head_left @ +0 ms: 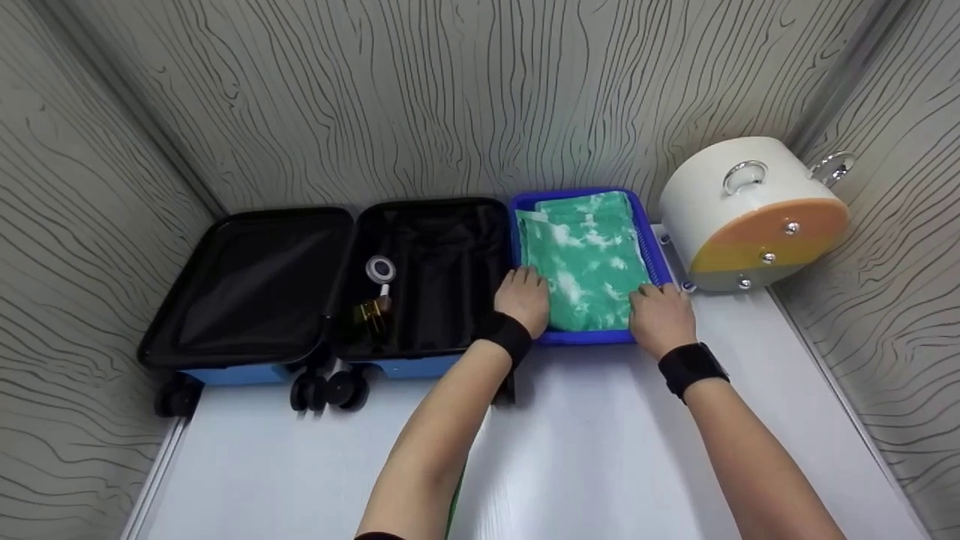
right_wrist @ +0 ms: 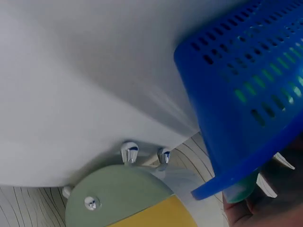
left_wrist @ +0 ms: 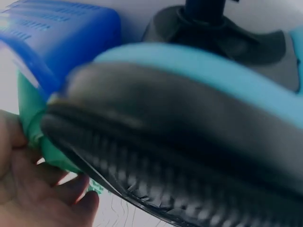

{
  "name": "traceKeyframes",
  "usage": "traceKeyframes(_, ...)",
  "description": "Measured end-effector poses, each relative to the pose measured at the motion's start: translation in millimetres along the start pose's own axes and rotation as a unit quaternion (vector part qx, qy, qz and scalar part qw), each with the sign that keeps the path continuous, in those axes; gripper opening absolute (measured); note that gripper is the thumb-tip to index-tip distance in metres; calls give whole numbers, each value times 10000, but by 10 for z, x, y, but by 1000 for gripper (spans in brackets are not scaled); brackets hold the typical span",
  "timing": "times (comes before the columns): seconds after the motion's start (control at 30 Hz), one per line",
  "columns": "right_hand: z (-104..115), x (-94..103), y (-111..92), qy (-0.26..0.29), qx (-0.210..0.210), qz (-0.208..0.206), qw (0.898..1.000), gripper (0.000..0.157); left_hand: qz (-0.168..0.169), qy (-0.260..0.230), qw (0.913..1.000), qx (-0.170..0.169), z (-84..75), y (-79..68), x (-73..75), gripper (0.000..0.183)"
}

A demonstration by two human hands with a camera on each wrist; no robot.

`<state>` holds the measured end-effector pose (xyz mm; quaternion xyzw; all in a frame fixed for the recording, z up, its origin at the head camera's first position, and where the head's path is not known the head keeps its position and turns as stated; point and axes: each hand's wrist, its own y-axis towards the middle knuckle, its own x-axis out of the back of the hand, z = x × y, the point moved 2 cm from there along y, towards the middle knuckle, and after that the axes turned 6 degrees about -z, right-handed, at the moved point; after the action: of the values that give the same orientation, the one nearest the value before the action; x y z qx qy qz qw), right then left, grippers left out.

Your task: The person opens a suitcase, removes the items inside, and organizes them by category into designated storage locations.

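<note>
A folded green cloth [head_left: 585,262] with white blotches lies in a blue plastic basket [head_left: 589,337]. At the cloth's near left corner, beside the suitcase rim, my left hand [head_left: 523,300] grips its edge with curled fingers. My right hand [head_left: 664,319] pinches the near right corner, over the basket's right rim. In the left wrist view the fingers [left_wrist: 57,194] bend against the green fabric. From the right wrist, a bit of cloth shows between the fingers and the basket rim, with more green behind the slotted wall. Both thumbs are largely hidden.
Left of the basket lies an open black-lined suitcase [head_left: 442,300] with blue sides and wheels. In it are a round white-rimmed object [head_left: 381,269] and an amber item [head_left: 373,316]. A cream drum-shaped container [head_left: 720,187] with chrome handles stands close on the right. Patterned walls surround the white table.
</note>
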<state>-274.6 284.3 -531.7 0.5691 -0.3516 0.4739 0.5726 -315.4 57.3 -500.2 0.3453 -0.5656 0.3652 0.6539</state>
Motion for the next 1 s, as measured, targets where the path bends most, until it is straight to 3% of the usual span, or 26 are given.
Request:
traceKeyframes(0.2,40,3,-3,-89,-133,126,9998,19,304,253,9989,-270,-49,-9,36,41)
traceKeyframes(0.43,87,17,29,-163,-529,658,9963,22,1074,658,9920,-111,-124,67,-63,49)
traceKeyframes(0.57,86,17,51,-147,-662,1088,9917,22,1276,757,9889,-70,-137,105,-98,52)
traceKeyframes(0.8,75,11,81,-99,-587,1523,9865,20,1217,424,9916,-130,-87,23,-50,53)
traceKeyframes(1.0,72,-9,55,-1,-553,1385,9888,25,1016,161,9945,-184,-51,-12,-88,55)
